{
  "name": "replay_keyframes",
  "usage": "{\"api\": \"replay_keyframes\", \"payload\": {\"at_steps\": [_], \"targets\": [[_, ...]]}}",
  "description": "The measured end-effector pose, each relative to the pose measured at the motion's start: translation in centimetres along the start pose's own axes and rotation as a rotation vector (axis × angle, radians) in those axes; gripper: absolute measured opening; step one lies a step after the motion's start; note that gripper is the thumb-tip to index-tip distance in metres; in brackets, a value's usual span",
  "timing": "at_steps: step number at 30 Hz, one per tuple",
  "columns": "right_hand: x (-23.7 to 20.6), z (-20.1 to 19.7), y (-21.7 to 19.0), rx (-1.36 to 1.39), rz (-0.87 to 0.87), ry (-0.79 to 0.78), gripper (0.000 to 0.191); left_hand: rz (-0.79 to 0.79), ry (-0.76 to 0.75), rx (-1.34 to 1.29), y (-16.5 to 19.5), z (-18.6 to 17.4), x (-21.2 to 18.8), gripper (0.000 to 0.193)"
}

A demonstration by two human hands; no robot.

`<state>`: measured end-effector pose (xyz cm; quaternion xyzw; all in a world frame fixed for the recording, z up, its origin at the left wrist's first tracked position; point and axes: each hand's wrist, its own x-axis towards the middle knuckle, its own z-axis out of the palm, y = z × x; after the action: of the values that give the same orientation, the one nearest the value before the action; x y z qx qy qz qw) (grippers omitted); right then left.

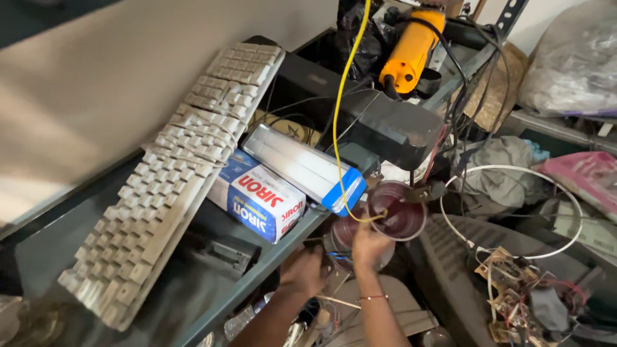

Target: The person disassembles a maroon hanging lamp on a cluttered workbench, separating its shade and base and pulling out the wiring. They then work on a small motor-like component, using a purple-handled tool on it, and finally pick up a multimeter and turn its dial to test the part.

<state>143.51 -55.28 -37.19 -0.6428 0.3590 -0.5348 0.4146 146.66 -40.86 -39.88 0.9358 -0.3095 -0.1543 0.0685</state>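
right hand: my right hand (367,244) is up at the lower middle of the frame, fingers pinched on the rim of a clear round plastic container (400,211) with a reddish tint, and it looks like the end of the yellow wire (339,109) is caught in the same pinch (hard to be sure, it's blurry there).

left hand: my left hand (304,271) sits just left of and below the right one, fingers curled under the edge of the shelf. Can't tell whether it's actually closed on anything, the underside is hidden.

container: right at the front lip of the grey metal shelf (83,225), just right of the blue and white cardboard box (260,200). A second clear tub seems to sit right under it.

wire: runs from the top middle of the frame straight down, curving into the container rim.

shelf stuff: a beige keyboard (173,173) lying diagonally across the left half, a long clear-fronted light fixture with a blue end cap (307,166) leaning on the box, black casing behind it.

up top: yellow angle grinder (410,48) with a black cord.

right side: a white cable loop (514,212), bare circuit boards (514,289) at lower right, rags and plastic bags above that.
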Motion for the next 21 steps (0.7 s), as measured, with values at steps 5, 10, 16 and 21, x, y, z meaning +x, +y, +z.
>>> {"api": "replay_keyframes", "payload": {"at_steps": [5, 10, 16, 21], "targets": [[-0.4, 2.2, 0.2, 0.337, -0.011, 0.000, 0.056, -0.032, 0.145, -0.046, -0.1, 0.6, 1.0, 0.055], [-1.1, 2.8, 0.6, 0.098, -0.205, 0.057, 0.090, -0.127, 0.075, -0.065, -0.1, 0.9, 1.6, 0.070], [-2.2, 1.8, 1.3, 0.142, -0.089, -0.249, 0.098, -0.044, 0.226, -0.032, -0.3, 1.2, 1.6, 0.098], [-2.1, 1.1, 2.0, 0.037, -0.244, -0.343, 0.084, -0.061, 0.199, -0.132, -0.3, 0.7, 1.9, 0.110]]}}
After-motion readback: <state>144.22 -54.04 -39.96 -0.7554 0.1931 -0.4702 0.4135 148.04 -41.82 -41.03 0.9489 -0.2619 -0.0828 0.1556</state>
